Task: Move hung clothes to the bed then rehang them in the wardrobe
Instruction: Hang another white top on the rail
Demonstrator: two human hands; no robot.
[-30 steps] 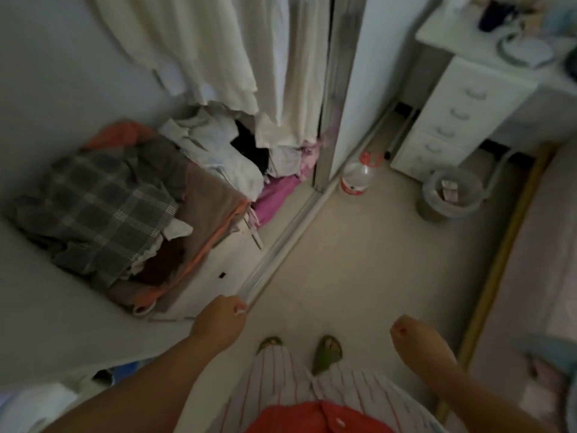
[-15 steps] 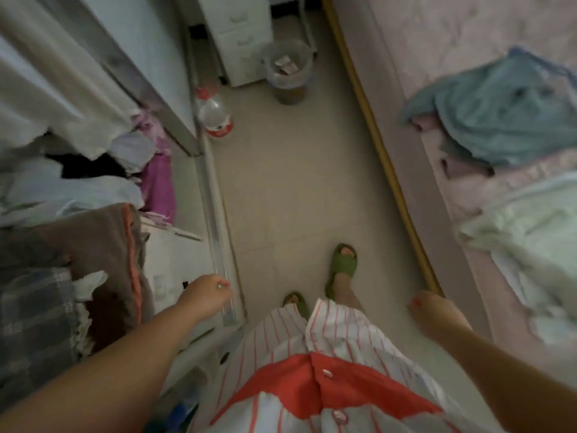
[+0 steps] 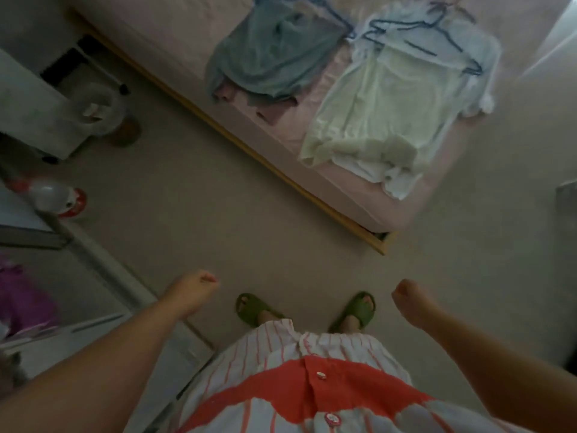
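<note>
On the pink bed (image 3: 193, 29) lie a grey-blue garment (image 3: 268, 54) and, to its right, pale light-green and white shirts (image 3: 390, 98) on blue hangers (image 3: 415, 35). My left hand (image 3: 193, 292) hangs low at the left with fingers loosely curled and nothing in it. My right hand (image 3: 412, 300) hangs at the right, also loosely curled and holding nothing. Both hands are over the floor, well short of the bed. The wardrobe's sliding track (image 3: 103, 260) and a purple garment (image 3: 22, 298) show at the left edge.
A waste bin (image 3: 103, 110) stands by a white drawer unit (image 3: 31, 110) at the upper left. A plastic bottle (image 3: 53, 195) with a red label lies near the wardrobe door. The bed's wooden frame corner (image 3: 377, 242) juts toward my feet in green slippers (image 3: 259, 310).
My view has swung right from the wardrobe toward the bed, which now fills the top. Both hands stay low and hold nothing; the left one has come away from the wardrobe track.
</note>
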